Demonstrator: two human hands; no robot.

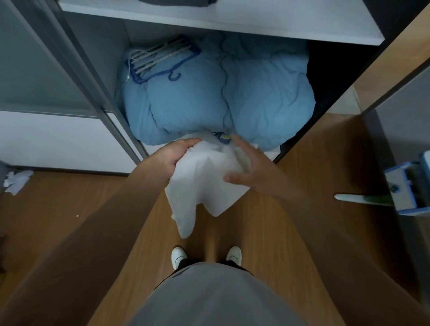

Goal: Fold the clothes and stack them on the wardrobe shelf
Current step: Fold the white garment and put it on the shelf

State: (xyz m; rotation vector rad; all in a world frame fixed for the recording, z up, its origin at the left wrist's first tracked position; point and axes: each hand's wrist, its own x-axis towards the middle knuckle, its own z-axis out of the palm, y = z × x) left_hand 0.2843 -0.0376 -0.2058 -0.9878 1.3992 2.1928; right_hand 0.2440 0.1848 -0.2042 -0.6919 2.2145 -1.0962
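A white garment (202, 183) hangs in front of me over the wooden floor, its lower end drooping toward my shoes. My left hand (173, 154) grips its upper left edge, fingers curled over the cloth. My right hand (249, 167) lies over the garment's right side with fingers spread and straight, touching the fabric. A small blue and yellow label (223, 137) shows at the garment's top. The white wardrobe shelf (232, 21) runs across the top of the view, with a dark folded piece (174, 2) on it, mostly cut off.
A bulky light-blue duvet (218, 93) fills the wardrobe's lower compartment, with blue hangers (160, 60) on top. The sliding door frame (93, 76) stands to the left. A blue and white mop head (404, 186) sits at the right. Crumpled white cloth (16, 180) lies at far left.
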